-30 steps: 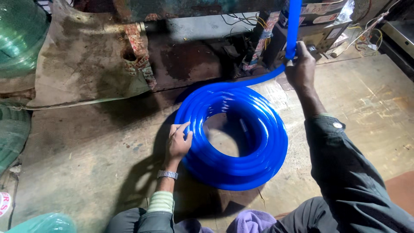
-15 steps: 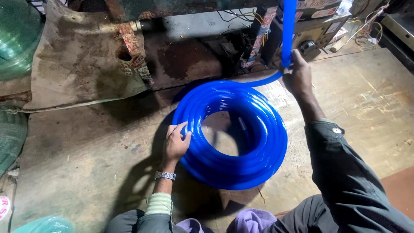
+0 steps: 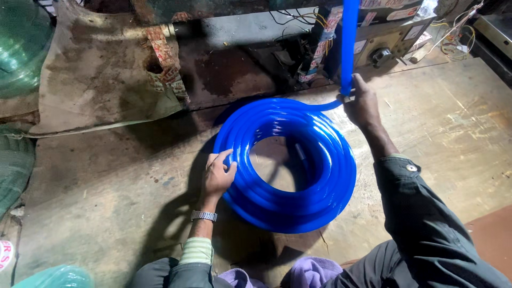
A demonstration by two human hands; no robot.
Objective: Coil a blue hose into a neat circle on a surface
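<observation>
Nearest me, purple cloth (image 3: 314,269) lies bunched between my knees. My left hand (image 3: 217,173), a metal watch (image 3: 204,215) on its wrist, rests on the near-left side of the glossy blue plastic hose coil (image 3: 320,186), fingers curled over the outer loops and pressing them. The coil lies flat on the worn wooden floor (image 3: 453,138) in front of me. Beyond it, my right hand (image 3: 362,104) is closed around the free length of blue hose (image 3: 349,42), which rises straight up from the coil's far edge and out of view. Farther back stands a dark, grimy machine (image 3: 229,69) with tangled wires (image 3: 314,21). Green hose bundles (image 3: 16,48) sit far left.
</observation>
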